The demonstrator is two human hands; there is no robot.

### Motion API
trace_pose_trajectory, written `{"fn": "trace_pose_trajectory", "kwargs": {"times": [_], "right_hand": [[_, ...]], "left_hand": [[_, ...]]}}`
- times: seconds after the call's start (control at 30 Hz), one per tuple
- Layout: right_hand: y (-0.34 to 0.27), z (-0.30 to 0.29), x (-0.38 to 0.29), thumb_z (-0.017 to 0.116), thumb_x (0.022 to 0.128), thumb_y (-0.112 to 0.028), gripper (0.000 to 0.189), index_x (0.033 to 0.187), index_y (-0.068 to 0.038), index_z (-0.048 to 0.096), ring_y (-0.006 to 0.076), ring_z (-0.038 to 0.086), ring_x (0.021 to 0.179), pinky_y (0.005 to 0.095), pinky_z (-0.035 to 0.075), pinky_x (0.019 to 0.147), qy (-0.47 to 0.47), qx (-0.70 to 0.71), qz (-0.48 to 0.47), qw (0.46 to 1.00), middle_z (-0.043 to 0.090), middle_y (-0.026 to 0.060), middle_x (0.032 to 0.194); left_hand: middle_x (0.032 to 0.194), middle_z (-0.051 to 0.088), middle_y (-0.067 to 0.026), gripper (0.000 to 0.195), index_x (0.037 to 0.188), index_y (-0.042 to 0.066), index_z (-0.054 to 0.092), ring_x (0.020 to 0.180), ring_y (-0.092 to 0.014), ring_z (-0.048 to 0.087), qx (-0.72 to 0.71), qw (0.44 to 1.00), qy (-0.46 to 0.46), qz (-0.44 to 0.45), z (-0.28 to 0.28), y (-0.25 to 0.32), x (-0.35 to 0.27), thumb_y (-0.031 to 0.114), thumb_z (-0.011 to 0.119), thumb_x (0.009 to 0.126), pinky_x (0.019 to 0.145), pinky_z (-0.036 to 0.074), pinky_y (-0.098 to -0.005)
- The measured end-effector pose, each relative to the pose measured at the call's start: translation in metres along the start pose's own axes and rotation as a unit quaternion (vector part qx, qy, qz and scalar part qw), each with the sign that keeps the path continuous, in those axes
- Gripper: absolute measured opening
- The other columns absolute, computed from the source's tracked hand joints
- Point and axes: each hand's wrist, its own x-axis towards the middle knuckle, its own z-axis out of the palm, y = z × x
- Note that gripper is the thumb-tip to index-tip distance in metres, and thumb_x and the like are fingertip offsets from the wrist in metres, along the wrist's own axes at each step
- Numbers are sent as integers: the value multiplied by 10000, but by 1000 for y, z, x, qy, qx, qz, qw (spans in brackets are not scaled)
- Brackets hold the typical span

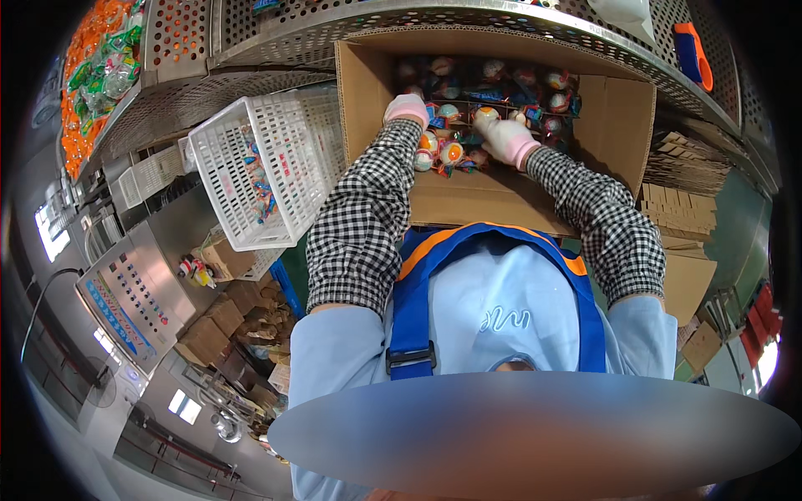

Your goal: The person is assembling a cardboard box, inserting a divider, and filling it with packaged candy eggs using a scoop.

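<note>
An open cardboard box (369,75) stands before me, holding several small round wrapped items with white-and-orange tops and blue-and-red wrappers. Against its left inner side is my left hand (407,109), in a white-and-pink glove, with its fingertips hidden. Beside it lies a wrapped ball (448,113). My right hand (506,139), gloved the same way, reaches into the middle of the box. Its fingers touch a white ball with an orange spot (485,116); whether they grip it is unclear. More of these balls (451,152) lie between my hands, near the box's front side.
A tilted white plastic crate (241,181) with some wrapped items stands left of the box. Perforated metal trays (269,47) run along the far side. A blue-and-orange tape dispenser (694,56) lies far right. Flattened cardboard (680,206) is stacked at right.
</note>
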Motion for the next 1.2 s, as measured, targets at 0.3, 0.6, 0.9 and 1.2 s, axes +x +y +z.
{"fn": "trace_pose_trajectory", "kwargs": {"times": [0.3, 0.6, 0.9, 1.2], "right_hand": [[-57, -45, -19, 584, 777, -208, 236, 981, -94, 612, 277, 573, 989, 404, 482, 783, -27, -70, -75, 994, 562, 131, 1050], [0, -63, -6, 594, 641, -240, 250, 733, -14, 643, 320, 612, 696, 393, 481, 650, -85, 228, -58, 968, 627, 189, 723], [39, -89, -30, 613, 673, -205, 253, 788, 19, 635, 167, 546, 590, 329, 447, 564, 5, 345, 16, 939, 588, 129, 630], [-45, -17, -11, 602, 722, -250, 320, 968, -45, 615, 354, 615, 821, 437, 484, 701, -129, 56, -73, 987, 640, 180, 857]], "left_hand": [[953, 638, -175, 239, 969, 107, 651, 923, -343, 608, 14, 987, 65, 146, -49, 19, -62, 253, 588, 791, 807, 490, -406], [1022, 589, -240, 300, 1094, 88, 521, 947, -370, 582, -38, 974, 52, 216, 37, 45, -37, 243, 509, 838, 813, 468, -430], [1066, 626, -127, 432, 1072, 72, 629, 992, -255, 601, -66, 969, 8, 240, -27, 17, -11, 263, 642, 686, 850, 471, -331], [1194, 553, -172, 498, 1091, 11, 597, 1096, -303, 546, -73, 994, 5, -86, 18, 21, -18, 275, 701, 682, 926, 443, -370]]}}
